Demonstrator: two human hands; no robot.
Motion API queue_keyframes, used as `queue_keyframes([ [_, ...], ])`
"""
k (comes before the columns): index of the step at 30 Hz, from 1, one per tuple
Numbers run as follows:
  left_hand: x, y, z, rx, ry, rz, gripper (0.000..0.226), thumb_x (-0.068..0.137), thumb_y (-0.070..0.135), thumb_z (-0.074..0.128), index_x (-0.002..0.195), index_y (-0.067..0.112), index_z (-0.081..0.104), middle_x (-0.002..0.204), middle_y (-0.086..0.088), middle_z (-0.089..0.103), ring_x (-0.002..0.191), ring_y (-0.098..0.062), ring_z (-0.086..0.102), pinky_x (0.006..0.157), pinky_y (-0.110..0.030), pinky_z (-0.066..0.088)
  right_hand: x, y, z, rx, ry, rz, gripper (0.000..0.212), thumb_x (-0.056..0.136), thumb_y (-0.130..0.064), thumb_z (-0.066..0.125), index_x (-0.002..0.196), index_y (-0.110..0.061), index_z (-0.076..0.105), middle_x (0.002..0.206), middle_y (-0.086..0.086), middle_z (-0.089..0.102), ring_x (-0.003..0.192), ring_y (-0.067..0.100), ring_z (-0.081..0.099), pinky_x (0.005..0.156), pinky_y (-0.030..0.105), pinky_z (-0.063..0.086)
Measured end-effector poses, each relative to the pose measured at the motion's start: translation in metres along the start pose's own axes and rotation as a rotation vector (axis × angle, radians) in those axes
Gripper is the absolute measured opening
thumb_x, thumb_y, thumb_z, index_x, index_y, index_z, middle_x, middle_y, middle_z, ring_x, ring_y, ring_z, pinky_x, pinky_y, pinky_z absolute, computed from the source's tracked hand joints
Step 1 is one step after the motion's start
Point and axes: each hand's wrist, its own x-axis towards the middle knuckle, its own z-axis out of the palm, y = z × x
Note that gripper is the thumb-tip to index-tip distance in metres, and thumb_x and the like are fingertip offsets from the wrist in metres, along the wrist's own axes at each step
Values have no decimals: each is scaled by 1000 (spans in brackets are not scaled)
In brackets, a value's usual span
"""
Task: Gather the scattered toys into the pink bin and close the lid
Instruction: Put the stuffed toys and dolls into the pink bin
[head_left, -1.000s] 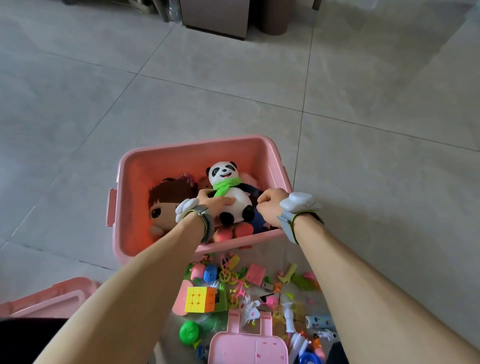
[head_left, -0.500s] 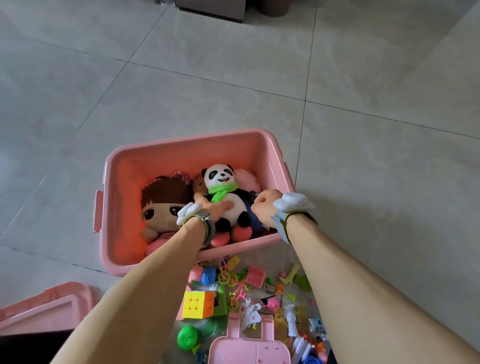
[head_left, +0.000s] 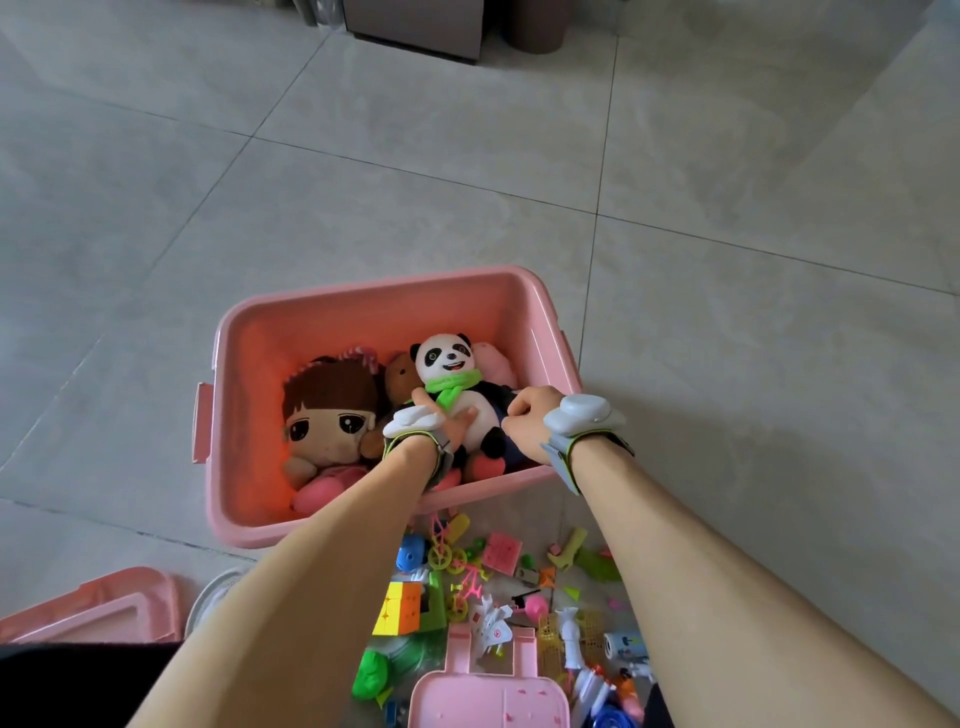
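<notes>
The pink bin (head_left: 363, 317) stands open on the tiled floor (head_left: 727, 260), and its soft toys are already inside: a panda plush (head_left: 457, 384) with a green scarf sits toward the right half, a brown-haired doll (head_left: 327, 410) lies against the left half, and a small brown bear (head_left: 400, 376) and something pink are wedged behind them. Both hands are down in the bin at the panda. The left hand (head_left: 457, 428) lies with its fingers spread against the panda's white belly, pressing or holding it; the right hand (head_left: 527, 421) is curled closed at the panda's dark arm, apparently pinching it, though the fingertips are hidden and I cannot tell exactly what it has hold of. So the plush part of the job looks done or nearly so, with the panda being settled into place. Much is left: a heap of small toys lies on the floor just in front of the bin's near wall, among them a puzzle cube (head_left: 402, 608), a green lump (head_left: 371, 675), a blue ball-like toy (head_left: 410, 553), a white toy plane (head_left: 488, 623) and a pink plastic case (head_left: 488, 696). The lid (head_left: 93, 608) lies on the floor to the left, apart from the bin, so closing has not been started.
</notes>
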Motion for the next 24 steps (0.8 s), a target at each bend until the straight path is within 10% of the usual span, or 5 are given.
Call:
queue_keyframes([
  [9,-12,-10,-26,21,-102,183,74,86,46,64,148,21,33,133,-7,58,110,-25,62,89,-30,49,-40,-14,-8,31,13,-74,38,91,-13,52,129,-9,55,130,13,59,104,29,58,80,24,47],
  [15,-52,-8,-62,-58,-117,274,33,87,30,66,120,24,65,77,-3,66,62,-18,59,64,-29,51,-83,-18,-8,-30,85,-210,38,90,-12,52,128,-15,53,126,6,57,112,26,56,84,23,40],
  [24,-153,-33,-86,-54,6,514,18,81,16,66,78,33,68,84,5,71,79,-16,65,67,-26,51,-144,2,16,-33,191,-295,34,85,-21,60,119,-19,61,121,4,63,110,25,60,92,29,48],
])
